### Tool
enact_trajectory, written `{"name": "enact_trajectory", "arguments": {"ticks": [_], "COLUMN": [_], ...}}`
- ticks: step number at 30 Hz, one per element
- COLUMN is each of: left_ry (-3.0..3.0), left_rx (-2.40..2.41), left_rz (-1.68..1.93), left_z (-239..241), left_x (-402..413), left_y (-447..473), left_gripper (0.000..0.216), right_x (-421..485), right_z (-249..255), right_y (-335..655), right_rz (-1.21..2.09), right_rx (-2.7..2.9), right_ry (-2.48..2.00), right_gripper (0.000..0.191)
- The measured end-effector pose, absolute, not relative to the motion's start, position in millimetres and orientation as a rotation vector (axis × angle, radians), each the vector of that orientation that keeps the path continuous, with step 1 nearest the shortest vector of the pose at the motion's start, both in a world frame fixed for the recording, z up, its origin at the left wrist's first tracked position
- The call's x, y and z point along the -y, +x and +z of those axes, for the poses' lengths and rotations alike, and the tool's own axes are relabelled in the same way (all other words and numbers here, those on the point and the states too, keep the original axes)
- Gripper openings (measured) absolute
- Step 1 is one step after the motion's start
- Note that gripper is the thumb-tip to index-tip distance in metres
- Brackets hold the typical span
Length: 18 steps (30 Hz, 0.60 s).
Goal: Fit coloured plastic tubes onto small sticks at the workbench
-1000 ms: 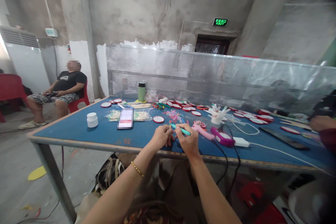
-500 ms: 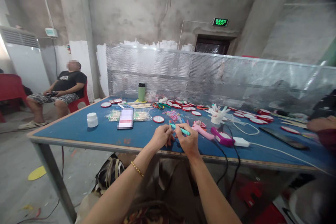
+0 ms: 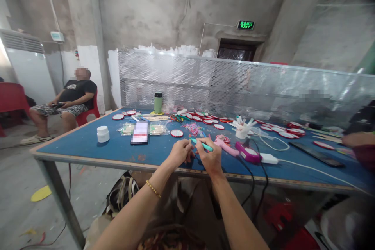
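Near the table's front edge, my right hand is closed round a teal marker pen, its tip end pointing left. Just left of it, my left hand has its fingers pinched together. A small orange-brown piece shows at those fingertips, close to the marker's tip; its kind is too small to make out. Beyond my hands lie a round red-rimmed disc and a pile of small pink and coloured bits. A pink glue gun rests right of my right hand.
On the blue table stand a white jar, a phone, a green bottle and a cup of pens. A purple device with cables lies right. Another person's hand is at far right; a seated person is left.
Almost nothing differs. Both my hands keep their places, with the marker shifted only very slightly. The hand of the person at far right has moved a little.
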<state>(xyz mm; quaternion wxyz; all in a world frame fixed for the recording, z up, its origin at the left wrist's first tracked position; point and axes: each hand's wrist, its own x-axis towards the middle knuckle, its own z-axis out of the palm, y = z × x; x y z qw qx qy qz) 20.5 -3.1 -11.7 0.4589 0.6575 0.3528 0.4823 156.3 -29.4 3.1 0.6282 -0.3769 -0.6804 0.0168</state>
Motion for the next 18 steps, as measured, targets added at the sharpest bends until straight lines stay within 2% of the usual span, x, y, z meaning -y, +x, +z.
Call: {"name": "enact_trajectory", "arguments": {"ticks": [18], "left_ry": [1.6], "left_rx": [-0.878], "left_rz": [1.182], "left_z": [-11.3], "left_x": [3.8], "left_y": [21.0], "left_gripper": [0.017], "right_x": [29.8], "right_z": [3.3], "right_y": [156.2], "right_rz": [0.039], "right_rx": [1.559], "right_ry": [-0.875], "right_gripper": [0.017]}}
